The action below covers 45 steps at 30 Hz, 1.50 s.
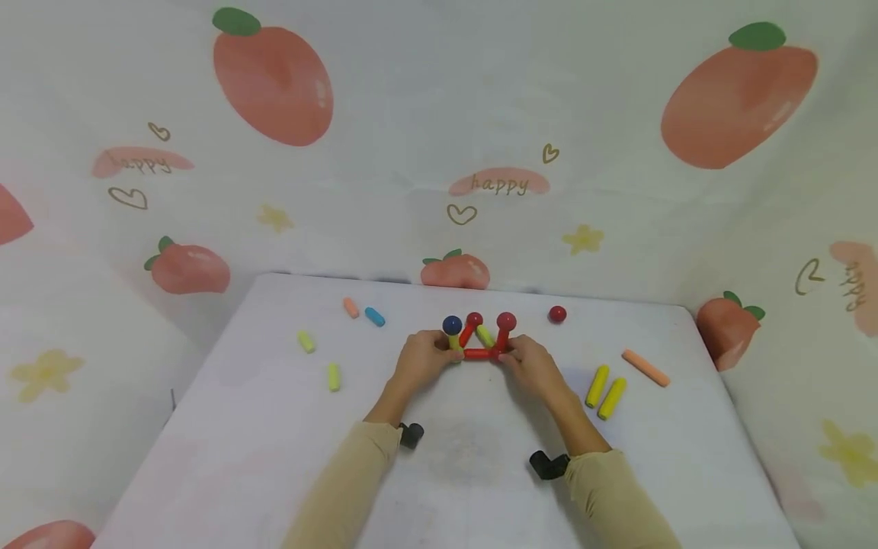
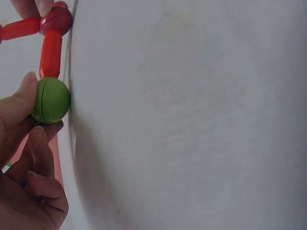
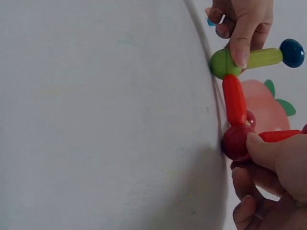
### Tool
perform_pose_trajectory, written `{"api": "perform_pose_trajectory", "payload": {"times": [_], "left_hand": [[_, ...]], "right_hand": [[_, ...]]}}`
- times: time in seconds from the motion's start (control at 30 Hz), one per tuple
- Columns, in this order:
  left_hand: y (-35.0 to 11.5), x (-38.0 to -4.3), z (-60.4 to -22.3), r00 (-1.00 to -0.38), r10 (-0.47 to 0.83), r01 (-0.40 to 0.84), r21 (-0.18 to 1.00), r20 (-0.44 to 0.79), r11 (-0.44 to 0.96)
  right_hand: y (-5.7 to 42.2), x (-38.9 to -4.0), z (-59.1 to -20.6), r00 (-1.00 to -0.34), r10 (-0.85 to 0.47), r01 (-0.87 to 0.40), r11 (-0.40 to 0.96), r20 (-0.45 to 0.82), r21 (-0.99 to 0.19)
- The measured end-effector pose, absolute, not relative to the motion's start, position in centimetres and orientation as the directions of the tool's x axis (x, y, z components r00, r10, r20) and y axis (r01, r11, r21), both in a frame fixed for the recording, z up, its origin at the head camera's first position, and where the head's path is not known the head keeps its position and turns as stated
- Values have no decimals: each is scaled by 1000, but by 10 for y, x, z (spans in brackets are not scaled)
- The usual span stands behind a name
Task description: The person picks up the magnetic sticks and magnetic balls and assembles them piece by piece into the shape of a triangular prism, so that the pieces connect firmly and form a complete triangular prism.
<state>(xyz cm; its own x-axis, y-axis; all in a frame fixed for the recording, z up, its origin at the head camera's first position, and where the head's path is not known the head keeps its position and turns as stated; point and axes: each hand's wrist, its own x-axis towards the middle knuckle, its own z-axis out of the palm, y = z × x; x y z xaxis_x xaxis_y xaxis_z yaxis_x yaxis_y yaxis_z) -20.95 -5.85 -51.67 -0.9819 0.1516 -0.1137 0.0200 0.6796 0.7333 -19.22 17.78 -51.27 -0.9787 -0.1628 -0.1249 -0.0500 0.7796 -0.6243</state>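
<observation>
Frame of sticks and balls (image 1: 478, 354) is mid-table (image 1: 466, 488), toward the far edge; can't tell if it's resting or held up. Left hand (image 1: 421, 358) pinches the green ball (image 2: 52, 101), right hand (image 1: 535, 366) pinches the lower red ball (image 3: 236, 143), red stick (image 3: 234, 100) joining the two. Main risk, I'd say: uneven pull or twist pops that stick loose. Blue ball (image 1: 452, 325) up on its yellow-green stick (image 3: 266, 58) looks top-heavy; tilting the green ball could tip it. Loose red ball (image 1: 558, 314) might roll if bumped.
</observation>
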Motion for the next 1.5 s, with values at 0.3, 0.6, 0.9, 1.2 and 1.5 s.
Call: {"api": "perform_pose_trajectory", "payload": {"times": [0.3, 0.6, 0.9, 1.2, 1.5], "left_hand": [[-56, -210, -518, -988, 100, -12, 714, -115, 700], [-54, -209, -513, -988, 84, -27, 686, -128, 728], [-57, -209, -513, -988, 87, -25, 685, -128, 728], [-57, -210, -511, -987, 97, -17, 691, -127, 723], [-53, -210, -511, -985, 104, -19, 687, -137, 727]], "right_hand": [[174, -186, -516, -986, -141, -71, 846, -93, -528], [213, -159, -507, -998, -57, -51, 959, -11, -280], [274, -131, -519, -1000, -14, -13, 971, -3, -237], [287, -120, -519, -999, 28, 24, 981, 20, -195], [260, -123, -523, -994, -6, -28, 978, 107, -206]]}}
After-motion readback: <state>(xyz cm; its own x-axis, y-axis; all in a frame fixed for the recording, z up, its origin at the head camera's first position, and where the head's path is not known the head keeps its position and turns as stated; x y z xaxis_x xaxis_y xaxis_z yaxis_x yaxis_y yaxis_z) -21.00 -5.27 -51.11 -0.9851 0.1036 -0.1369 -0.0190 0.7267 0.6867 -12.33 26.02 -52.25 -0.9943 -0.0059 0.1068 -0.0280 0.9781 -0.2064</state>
